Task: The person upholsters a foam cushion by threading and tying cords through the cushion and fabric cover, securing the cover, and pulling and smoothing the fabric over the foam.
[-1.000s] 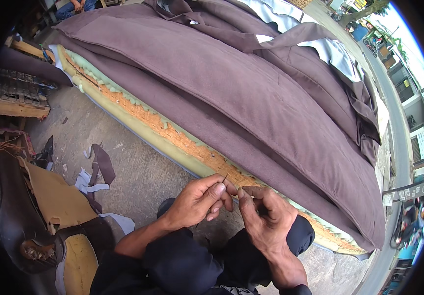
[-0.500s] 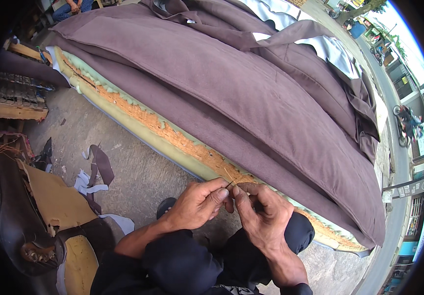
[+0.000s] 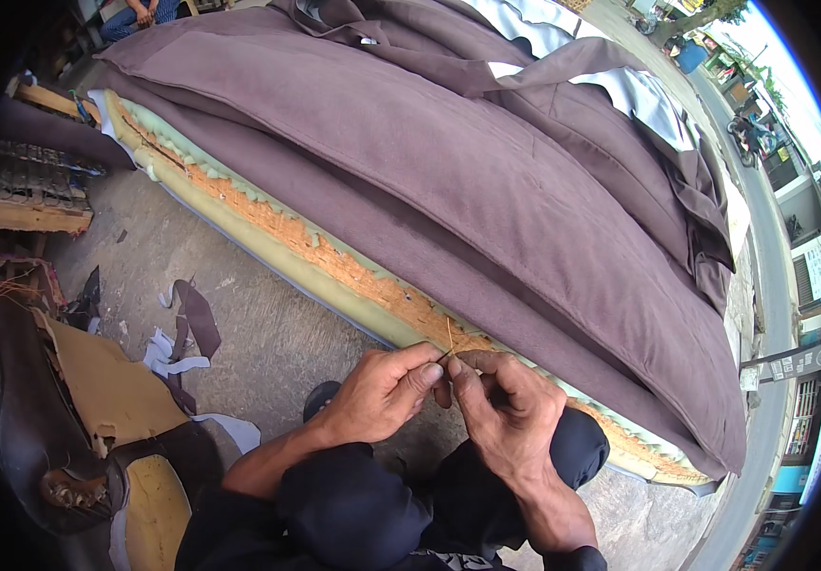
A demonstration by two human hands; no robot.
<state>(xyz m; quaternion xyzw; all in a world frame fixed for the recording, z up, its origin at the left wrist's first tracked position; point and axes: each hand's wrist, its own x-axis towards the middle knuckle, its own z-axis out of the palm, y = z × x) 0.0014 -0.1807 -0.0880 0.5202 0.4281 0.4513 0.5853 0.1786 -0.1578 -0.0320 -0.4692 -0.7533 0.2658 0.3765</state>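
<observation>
My left hand (image 3: 390,392) and my right hand (image 3: 510,409) meet fingertip to fingertip above my knees. Both are closed in a pinch on a thin tan thread (image 3: 449,329), whose loose end stands up past the fingers. What else lies between the fingertips is too small to make out. Just beyond them runs the open edge of a large sofa piece (image 3: 292,231), with bare orange-brown wood between strips of pale foam (image 3: 268,249). Purple-brown fabric (image 3: 410,162) covers the rest of it in broad folds.
At the lower left stands a torn chair (image 3: 106,371) with exposed board and foam. Fabric scraps (image 3: 196,324) litter the concrete floor. A wooden frame with springs (image 3: 35,190) is at the left. Another person's hand (image 3: 144,13) shows at the top left. A road (image 3: 772,314) runs along the right.
The thread's loose end has swung from leaning left to nearly upright. Both hands stay almost in place, fingers pinched. On the road, the motorbike appears farther up than before.
</observation>
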